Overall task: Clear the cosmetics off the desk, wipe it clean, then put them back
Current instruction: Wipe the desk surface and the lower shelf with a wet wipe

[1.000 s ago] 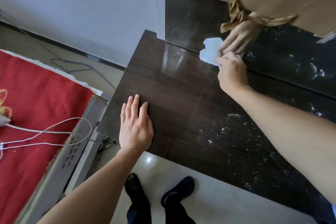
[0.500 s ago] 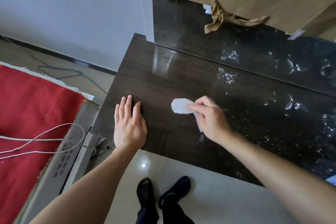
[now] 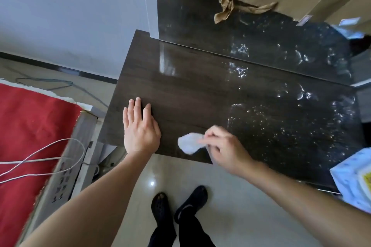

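Right hand (image 3: 224, 148): fingers curled, pinching a small white crumpled tissue wad (image 3: 189, 143) at its right end. The hand is motion-blurred, so exact finger placement cannot be read. The wad lies against the dark glossy wood-grain desk top (image 3: 200, 94), near the front edge, just right of the left hand (image 3: 140, 128).

Left hand: flat, fingers straight, palm down near the desk's front-left corner, holding nothing. Probably bracing.

No cosmetics in view on the desk. Judged: clearing done, wiping in hand. The left part of the surface looks clean. Pale speckled residue (image 3: 281, 126) covers the right part, apart from the wad.

Handling (judged):
- The wad is very light, soft and compressible. It has no stiffness of its own, so pressure must come from the fingertips behind it.
- Thin paper will likely shred or roll if dragged hard over gritty residue, more so if damp.
- Best hold: bunch the trailing end between thumb and fingers and leave a broad face down.
- The glossy top looks slick, so the wad should slide easily.

Blue-and-white tissue pack (image 3: 353, 182) at the right edge, presumably spare sheets.
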The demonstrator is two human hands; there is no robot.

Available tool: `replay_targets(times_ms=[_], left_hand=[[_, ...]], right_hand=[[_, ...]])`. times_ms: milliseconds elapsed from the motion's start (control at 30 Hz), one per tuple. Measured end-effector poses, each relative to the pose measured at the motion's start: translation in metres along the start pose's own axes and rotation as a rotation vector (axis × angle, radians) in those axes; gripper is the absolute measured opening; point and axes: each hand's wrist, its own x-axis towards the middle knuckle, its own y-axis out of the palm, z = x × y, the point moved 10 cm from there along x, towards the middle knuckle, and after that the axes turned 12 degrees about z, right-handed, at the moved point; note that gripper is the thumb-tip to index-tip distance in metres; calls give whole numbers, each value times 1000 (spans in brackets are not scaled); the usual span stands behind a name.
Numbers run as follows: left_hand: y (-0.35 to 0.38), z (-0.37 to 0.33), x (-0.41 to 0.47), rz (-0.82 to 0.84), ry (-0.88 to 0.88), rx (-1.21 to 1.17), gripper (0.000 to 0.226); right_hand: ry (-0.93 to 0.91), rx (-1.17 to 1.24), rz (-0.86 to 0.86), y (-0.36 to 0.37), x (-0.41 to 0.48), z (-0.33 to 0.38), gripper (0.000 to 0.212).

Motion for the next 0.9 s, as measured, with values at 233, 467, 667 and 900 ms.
replay_targets(times_ms=[233, 467, 667, 900], left_hand=[[5, 3, 0, -9, 20, -13, 39], [4, 5, 0, 9, 36, -27, 40], [-2, 9, 1, 64, 117, -40, 47], [-9, 30, -14, 112, 194, 0, 61]], right_hand=[[318, -240, -255, -49, 89, -58, 18], [-37, -151, 104, 89, -44, 26, 27], [106, -33, -257, 7, -5, 10, 27], [43, -173, -95, 73, 9, 31, 33]])
